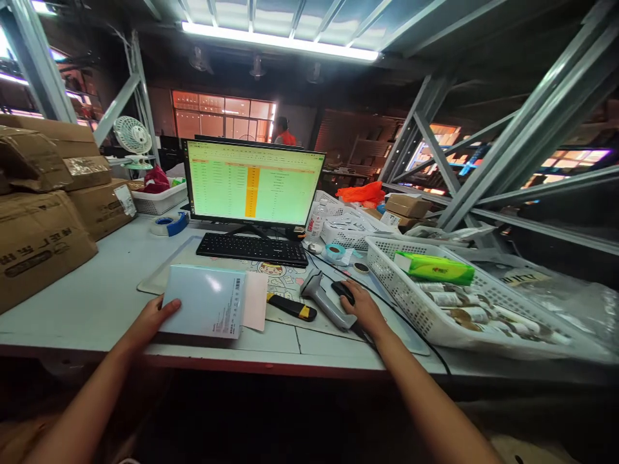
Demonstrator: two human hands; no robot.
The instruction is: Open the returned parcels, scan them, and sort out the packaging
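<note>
- Package (206, 301), a flat pale-blue one with a barcode label along its right edge, lies on the near part of the worktop (87, 303), partly over a pale pink sheet (256, 301).
- My left hand (147, 322) rests against the package's near-left corner, fingers loosely spread and flat on it, not closed around it.
- My right hand (362, 309) lies cupped over a black mouse (342, 291), palm down, fingers curved on top of it.
- Just left of that hand a grey barcode scanner (325, 299) lies on its side, and beside it a black and yellow utility knife (291, 307).
- Behind these things sits a black keyboard (252, 249) on a printed desk mat (184, 258), with a monitor (254, 183) showing a green spreadsheet crossed by 1 orange column.
- At my right a white basket (387, 270) holds a green box (434, 268) and several small bottles (459, 308).
- At my left, brown cardboard boxes (39, 238) are stacked on the worktop, with a blue tape dispenser (169, 224) near them.
- Far behind the monitor a person in an orange top (285, 133) stands facing away.
</note>
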